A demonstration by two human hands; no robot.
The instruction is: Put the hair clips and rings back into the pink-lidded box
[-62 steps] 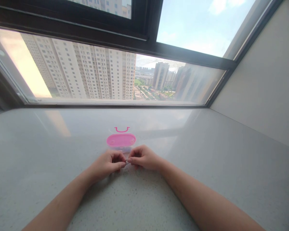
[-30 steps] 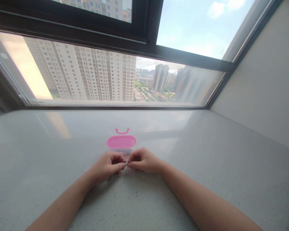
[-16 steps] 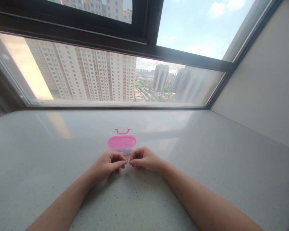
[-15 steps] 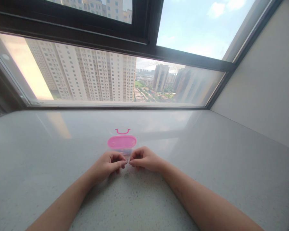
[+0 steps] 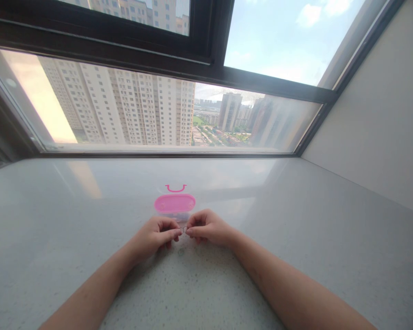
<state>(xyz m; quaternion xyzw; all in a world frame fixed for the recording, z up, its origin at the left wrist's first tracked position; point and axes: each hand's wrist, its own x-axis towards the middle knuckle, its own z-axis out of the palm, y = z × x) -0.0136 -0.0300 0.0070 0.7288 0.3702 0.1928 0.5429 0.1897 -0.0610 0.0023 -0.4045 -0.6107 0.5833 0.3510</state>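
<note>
Thumb and fingers of my left hand (image 5: 154, 236) are closed in a pinch on a thin wire ring (image 5: 183, 229). From the other side my right hand (image 5: 209, 227) pinches a similar small ring, and the two meet or overlap between the fingertips. Whether they are linked is too small to tell. Just beyond the hands lies a pink oval lid (image 5: 175, 203), with a pale, see-through thing (image 5: 178, 216) partly hidden below it. A pink U-shaped handle (image 5: 175, 189) sits behind the lid.
The hands are over a speckled white sill (image 5: 179, 293). Dark window frames (image 5: 179, 155) edge it at the back, with tall buildings outside. A white wall (image 5: 371, 137) stands on the right. A small round clear spot (image 5: 181, 251) shows on the sill near the hands.
Both hands keep their pinch in nearly the same place. The rings between the fingertips have shifted very slightly; the lid and handle stay put.
</note>
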